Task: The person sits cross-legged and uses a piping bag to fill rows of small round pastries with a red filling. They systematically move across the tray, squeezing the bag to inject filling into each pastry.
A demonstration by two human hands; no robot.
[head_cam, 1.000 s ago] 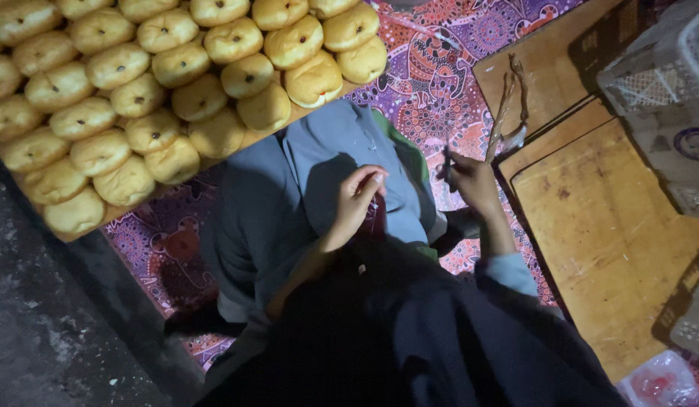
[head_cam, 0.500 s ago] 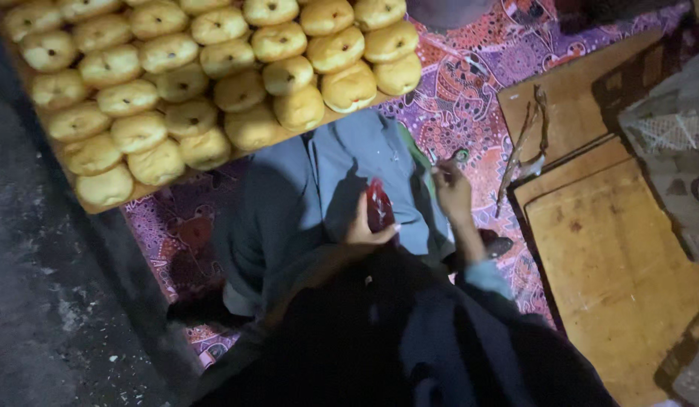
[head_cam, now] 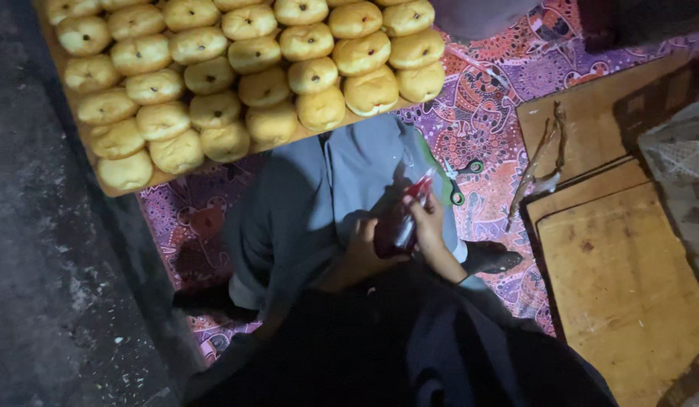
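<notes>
Two bare hands meet over a lap in grey trousers (head_cam: 312,203), seen from the head camera looking straight down. The left hand (head_cam: 362,252) cups the bottom of a dark red plastic bag (head_cam: 398,222), fingers curled under it, while the right hand (head_cam: 431,226) closes its fingers around the bag's upper side. The bag is soft and narrow, dark red in its body and brighter red at its tapered tip, which points up and away from the person; light glints off its clear film. No label can be made out on it.

Beyond the knees lies a wooden tray (head_cam: 131,188) packed with rows of round golden buns (head_cam: 251,75), each with a small dark dot on top, touching one another edge to edge. The tray rests on a patterned cloth (head_cam: 485,105) of purple, red and orange that covers the floor. Just right of the right hand, green-handled scissors (head_cam: 461,181) lie on the cloth. Farther right, flat wooden boards (head_cam: 628,271) are stacked partly over each other, with a thin dry twig (head_cam: 541,158) across the upper one. Dark concrete floor (head_cam: 48,286) fills the left side.
</notes>
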